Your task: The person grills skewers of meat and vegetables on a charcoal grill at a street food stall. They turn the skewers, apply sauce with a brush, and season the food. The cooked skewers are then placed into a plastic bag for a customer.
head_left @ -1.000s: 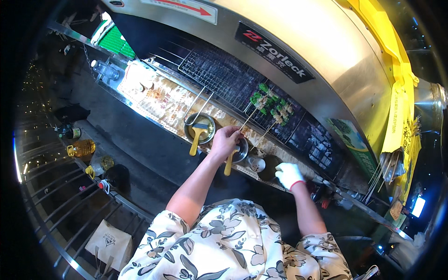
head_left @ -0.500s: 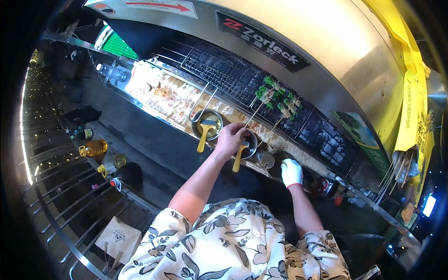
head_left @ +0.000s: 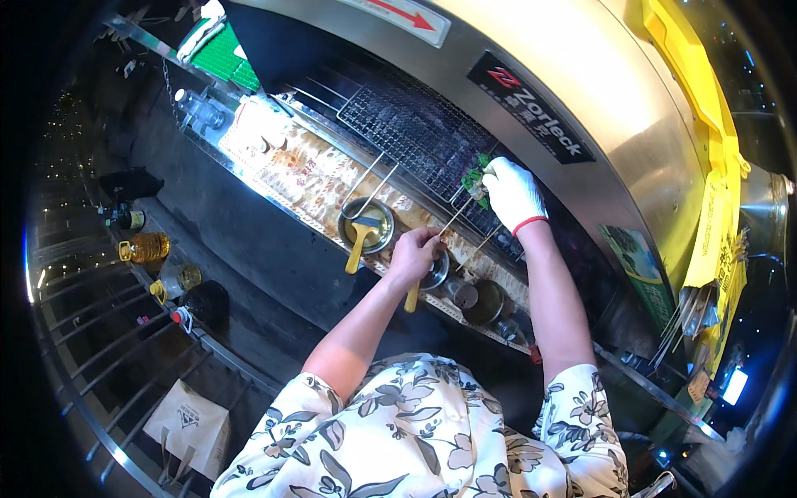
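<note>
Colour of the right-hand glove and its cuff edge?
White glove, red cuff edge; best in the head view.

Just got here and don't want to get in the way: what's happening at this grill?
A person is handling a skewer of green food at the grill. Their bare left hand pinches its stick end. Their gloved right hand is at the food end, partly hiding it; whether it touches the food is unclear. On the ledge in front, left of the bare hand, a brush rests in a bowl.
</note>
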`<state>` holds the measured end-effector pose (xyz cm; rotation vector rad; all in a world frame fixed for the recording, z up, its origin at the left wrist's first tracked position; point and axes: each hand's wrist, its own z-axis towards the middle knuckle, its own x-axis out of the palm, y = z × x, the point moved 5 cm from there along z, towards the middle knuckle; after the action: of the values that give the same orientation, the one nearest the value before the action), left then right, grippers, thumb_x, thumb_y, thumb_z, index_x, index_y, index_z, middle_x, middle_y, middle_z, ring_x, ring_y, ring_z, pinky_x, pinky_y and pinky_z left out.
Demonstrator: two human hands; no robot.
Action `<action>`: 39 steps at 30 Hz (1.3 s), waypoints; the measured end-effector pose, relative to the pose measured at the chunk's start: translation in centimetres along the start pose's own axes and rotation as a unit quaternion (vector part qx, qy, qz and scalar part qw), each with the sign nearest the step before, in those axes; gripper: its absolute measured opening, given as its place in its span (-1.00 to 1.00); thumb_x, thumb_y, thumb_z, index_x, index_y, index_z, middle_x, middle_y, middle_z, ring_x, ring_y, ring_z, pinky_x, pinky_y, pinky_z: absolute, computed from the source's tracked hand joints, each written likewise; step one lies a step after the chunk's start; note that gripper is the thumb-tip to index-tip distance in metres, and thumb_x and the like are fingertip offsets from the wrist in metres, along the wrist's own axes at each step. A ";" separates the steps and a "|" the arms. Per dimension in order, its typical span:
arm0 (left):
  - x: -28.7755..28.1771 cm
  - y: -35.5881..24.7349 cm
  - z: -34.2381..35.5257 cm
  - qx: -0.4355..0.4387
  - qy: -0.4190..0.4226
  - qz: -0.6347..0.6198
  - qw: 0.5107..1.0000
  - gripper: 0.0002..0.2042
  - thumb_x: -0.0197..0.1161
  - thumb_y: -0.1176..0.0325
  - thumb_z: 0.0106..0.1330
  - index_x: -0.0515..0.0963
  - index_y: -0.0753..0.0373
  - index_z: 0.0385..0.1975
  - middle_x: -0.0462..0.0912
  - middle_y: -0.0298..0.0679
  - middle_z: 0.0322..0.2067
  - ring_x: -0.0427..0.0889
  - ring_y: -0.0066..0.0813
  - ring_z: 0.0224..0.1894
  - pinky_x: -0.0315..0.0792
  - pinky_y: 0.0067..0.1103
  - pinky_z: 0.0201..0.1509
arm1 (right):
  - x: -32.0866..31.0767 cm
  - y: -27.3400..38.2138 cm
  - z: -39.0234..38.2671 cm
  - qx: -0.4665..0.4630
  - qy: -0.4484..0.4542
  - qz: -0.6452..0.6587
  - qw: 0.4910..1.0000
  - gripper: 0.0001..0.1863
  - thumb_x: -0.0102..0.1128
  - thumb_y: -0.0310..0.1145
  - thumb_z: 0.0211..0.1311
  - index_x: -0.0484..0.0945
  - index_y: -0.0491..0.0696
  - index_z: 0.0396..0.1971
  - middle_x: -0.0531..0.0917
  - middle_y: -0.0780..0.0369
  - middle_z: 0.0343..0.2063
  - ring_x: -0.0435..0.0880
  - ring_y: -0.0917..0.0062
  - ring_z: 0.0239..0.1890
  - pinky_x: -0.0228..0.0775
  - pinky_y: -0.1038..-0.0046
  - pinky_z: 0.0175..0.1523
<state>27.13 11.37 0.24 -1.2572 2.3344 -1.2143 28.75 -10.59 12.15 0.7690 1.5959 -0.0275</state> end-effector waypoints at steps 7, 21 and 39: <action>-0.3 0.0 -0.3 -0.006 0.006 -0.019 1.000 -0.73 0.15 0.40 0.53 0.56 0.42 0.08 0.76 -0.22 -0.26 0.64 -0.57 -0.31 0.54 -0.61 -0.20 | -0.7 -0.3 -1.1 -0.027 -0.012 -0.089 0.996 -0.86 0.22 -0.40 0.26 0.62 -0.07 -0.21 0.69 0.00 -0.26 0.68 0.05 -0.15 0.53 0.16 -0.04; -0.2 0.4 0.3 -0.031 0.043 -0.050 0.997 -0.73 0.11 0.43 0.54 0.54 0.39 0.12 0.75 -0.26 -0.23 0.62 -0.59 -0.28 0.53 -0.60 -0.21 | 0.1 1.9 -2.0 -0.040 0.006 -0.023 0.999 -0.86 0.25 -0.44 0.23 0.67 -0.11 -0.23 0.73 0.02 -0.26 0.72 0.10 -0.18 0.57 0.23 -0.05; 0.4 0.2 0.2 -0.039 0.065 -0.099 0.992 -0.80 0.09 0.46 0.54 0.61 0.31 0.01 0.71 -0.39 -0.35 0.50 -0.71 -0.46 0.37 -0.72 -0.41 | -1.8 -1.2 -3.7 0.040 -0.082 -0.091 0.992 -0.78 0.41 -0.26 0.15 0.66 -0.07 -0.30 0.67 0.08 -0.30 0.67 0.14 -0.20 0.51 0.17 -0.06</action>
<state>26.87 11.02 -0.01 -1.5103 2.4158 -1.3147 24.92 -10.69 14.00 0.6626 1.5111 -0.2817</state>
